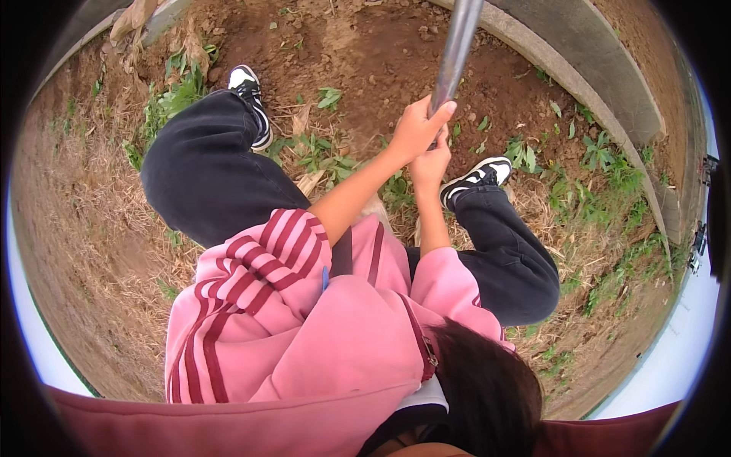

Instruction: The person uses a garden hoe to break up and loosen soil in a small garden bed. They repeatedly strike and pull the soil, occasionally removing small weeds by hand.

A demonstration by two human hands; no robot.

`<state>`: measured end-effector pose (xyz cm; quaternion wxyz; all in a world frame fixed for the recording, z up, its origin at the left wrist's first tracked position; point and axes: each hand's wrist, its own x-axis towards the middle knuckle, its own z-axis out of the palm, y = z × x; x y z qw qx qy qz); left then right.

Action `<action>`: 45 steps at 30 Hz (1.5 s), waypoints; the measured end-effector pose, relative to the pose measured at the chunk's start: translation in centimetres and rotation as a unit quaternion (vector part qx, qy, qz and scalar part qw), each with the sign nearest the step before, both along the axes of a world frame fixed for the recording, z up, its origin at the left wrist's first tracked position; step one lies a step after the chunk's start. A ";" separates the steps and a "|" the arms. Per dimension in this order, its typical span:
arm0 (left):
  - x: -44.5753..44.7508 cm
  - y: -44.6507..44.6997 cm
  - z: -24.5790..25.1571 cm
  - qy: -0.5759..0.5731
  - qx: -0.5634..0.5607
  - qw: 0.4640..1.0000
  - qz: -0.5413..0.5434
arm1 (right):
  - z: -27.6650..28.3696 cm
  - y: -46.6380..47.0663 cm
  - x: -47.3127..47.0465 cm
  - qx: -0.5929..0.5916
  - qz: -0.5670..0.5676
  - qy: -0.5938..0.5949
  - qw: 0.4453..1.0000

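Both of my hands are wrapped around a grey metal pole (457, 51) in front of me. My left hand (416, 128) grips it farther up, with the thumb along the shaft. Just below, close against it, my right hand (431, 165) is closed around the pole's near end. From my hands the pole slants away and slightly right, out past the top of the view, so its far end is hidden. Bare reddish-brown soil (365, 68) lies beneath and beyond the pole.
My feet are apart, in a left sneaker (251, 108) and a right sneaker (477, 180). A curved concrete edge (559, 68) runs along the right. Green weeds (183, 94) and dry straw (108, 228) cover ground at the left. Dried leaves (134, 20) hang at upper left.
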<state>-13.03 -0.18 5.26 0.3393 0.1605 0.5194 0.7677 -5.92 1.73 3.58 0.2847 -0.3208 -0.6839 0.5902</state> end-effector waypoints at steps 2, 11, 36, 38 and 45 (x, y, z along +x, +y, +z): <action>0.8 -0.9 -4.8 -0.084 -0.123 0.989 0.009 | -3.7 -1.5 1.0 -0.060 -0.001 -0.163 0.985; 5.1 -4.0 -11.8 -0.290 -0.238 0.927 0.010 | -8.4 -3.5 6.1 -0.093 0.079 -0.478 0.870; 2.1 -3.5 7.0 0.033 0.041 0.997 -0.064 | 5.8 -1.7 4.1 -0.054 0.058 -0.060 0.995; 1.4 -3.3 6.3 0.019 0.062 0.996 -0.054 | 5.5 -1.0 3.1 -0.039 0.069 -0.080 0.994; 2.8 -3.7 -8.0 -0.249 -0.194 0.947 -0.066 | -3.6 -3.5 3.5 -0.028 0.059 -0.491 0.869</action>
